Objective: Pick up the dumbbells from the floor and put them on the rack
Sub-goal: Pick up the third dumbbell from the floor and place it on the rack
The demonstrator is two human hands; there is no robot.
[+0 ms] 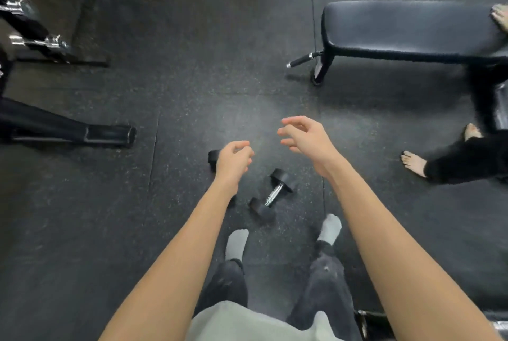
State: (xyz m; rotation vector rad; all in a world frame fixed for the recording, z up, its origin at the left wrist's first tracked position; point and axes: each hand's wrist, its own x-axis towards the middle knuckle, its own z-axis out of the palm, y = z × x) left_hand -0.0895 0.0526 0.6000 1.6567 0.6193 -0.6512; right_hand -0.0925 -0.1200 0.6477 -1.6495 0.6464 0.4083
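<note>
Dumbbells: one point(272, 192) lies tilted on the floor point(110, 230) just beyond the socked feet, black round heads, ridged chrome bar; a second point(215, 157) to its left is mostly hidden under the left forearm.
Left hand point(233, 160): above the second dumbbell, grip loosely curled, holding nothing.
Right hand point(302, 137): raised, grip wide, empty.
Floor: dark speckled rubber mats with seams.
Rack point(35, 43): far left, black frame, chrome-handled weights on it.
Bench point(406, 29): far right, black padded, wheeled leg.
Another person: bare feet point(413, 162) at right.
</note>
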